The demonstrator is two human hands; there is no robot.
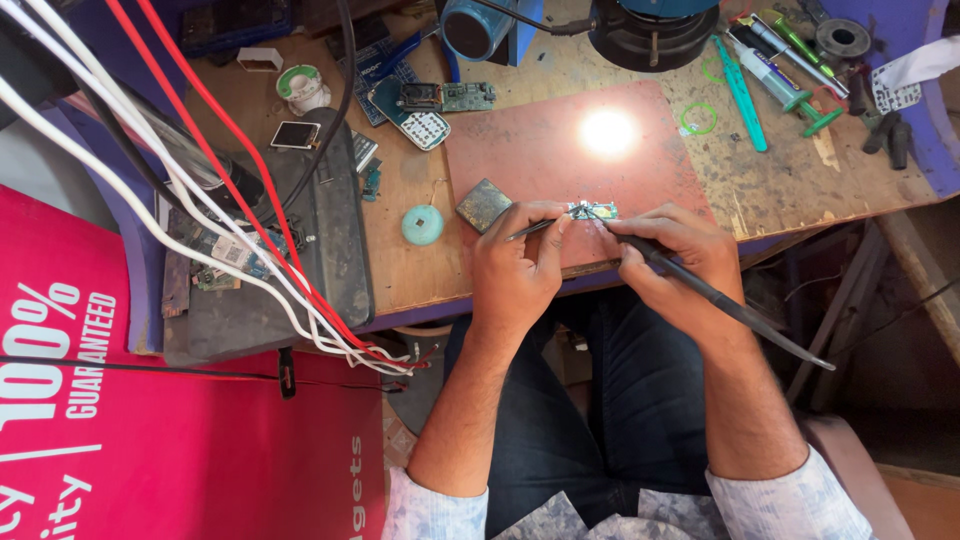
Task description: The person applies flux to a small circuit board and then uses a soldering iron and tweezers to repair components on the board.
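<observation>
We are in the middle of fine soldering work on a small circuit board (592, 210), which lies on the red mat (540, 150) close to the near edge of the worktop (420, 270). Our left hand (515, 270) has its grip closed around a pair of tweezers (532, 229), the tips pointing right toward the board. Our right hand (670, 255) grips a soldering iron (720, 300) like a pen, its tip down at the board and its dark handle trailing back toward the right, off the near edge. Both wrists sit low at the worktop's near edge, forearms converging from our lap, fingers curled tight. We judge the step to be holding a part steady while the iron works a joint; the next move would call for a very steady, small touch. A dark square pad (484, 204) and a teal round tin (423, 224) lie just left of the left hand.
</observation>
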